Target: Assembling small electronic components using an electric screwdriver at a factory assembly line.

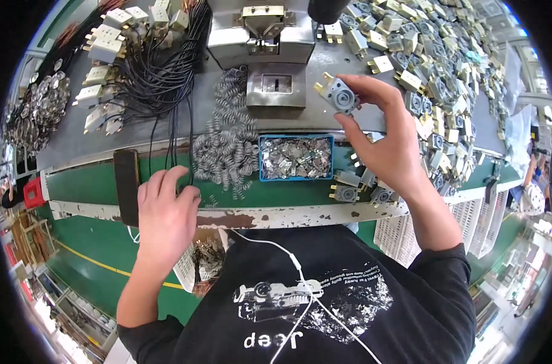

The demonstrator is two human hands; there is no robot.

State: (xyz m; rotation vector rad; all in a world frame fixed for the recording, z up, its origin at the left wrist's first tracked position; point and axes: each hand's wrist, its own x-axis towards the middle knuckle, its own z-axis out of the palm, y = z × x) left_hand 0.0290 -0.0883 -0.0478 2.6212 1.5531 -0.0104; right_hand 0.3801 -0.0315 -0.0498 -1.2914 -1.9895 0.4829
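My right hand pinches a grey plug housing between thumb and fingers, its round recess facing up and brass prongs pointing to the upper left. It is raised over the bench, to the right of the press's steel block. My left hand hovers at the bench's front edge, fingers bent and thumb apart from them, nothing visible between them. Beside it lie a dark phone, the ends of black cables and a heap of small coil springs.
A blue tray of small metal parts sits front centre. Behind it stands a metal press. Many grey plug housings cover the right side. White plugs on cables and a pile of shiny metal pieces are at left. A white cord hangs over my shirt.
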